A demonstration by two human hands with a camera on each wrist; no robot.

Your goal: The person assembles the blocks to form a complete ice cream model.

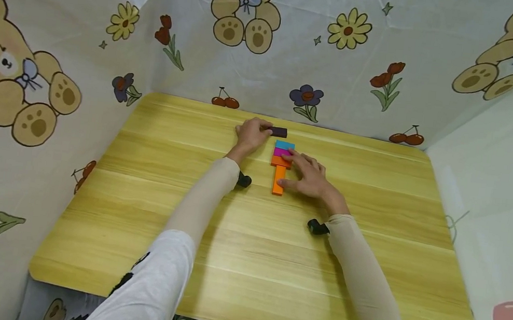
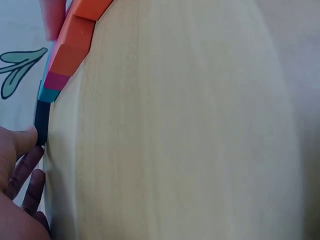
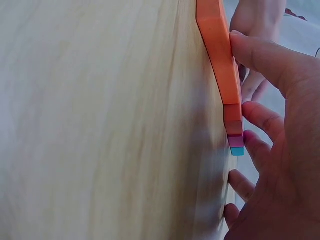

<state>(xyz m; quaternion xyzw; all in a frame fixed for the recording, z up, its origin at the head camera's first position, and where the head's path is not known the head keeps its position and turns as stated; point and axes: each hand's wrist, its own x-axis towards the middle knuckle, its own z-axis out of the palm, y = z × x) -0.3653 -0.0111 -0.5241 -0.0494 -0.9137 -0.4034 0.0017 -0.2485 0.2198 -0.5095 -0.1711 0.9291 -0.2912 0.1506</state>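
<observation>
My left hand [image 1: 252,134] pinches the left end of a dark block [image 1: 280,132] at the back of the table. In the left wrist view, the thumb meets the dark block [image 2: 42,122] at its near end. Just in front lies a row of flat blocks: a blue block [image 1: 284,144], a magenta block [image 1: 279,152] and a red-orange block [image 1: 279,161]. An orange block [image 1: 278,186] runs lengthwise below them. My right hand [image 1: 312,179] rests over this row from the right, its thumb touching the orange block [image 3: 220,55] and spread fingertips at the crosswise blocks.
The blocks lie on a wood-grain table [image 1: 245,263]. A patterned curtain [image 1: 285,69] with bears and flowers stands along the back edge. Black wrist-worn devices [image 1: 317,227] stick out from the inner side of both sleeves.
</observation>
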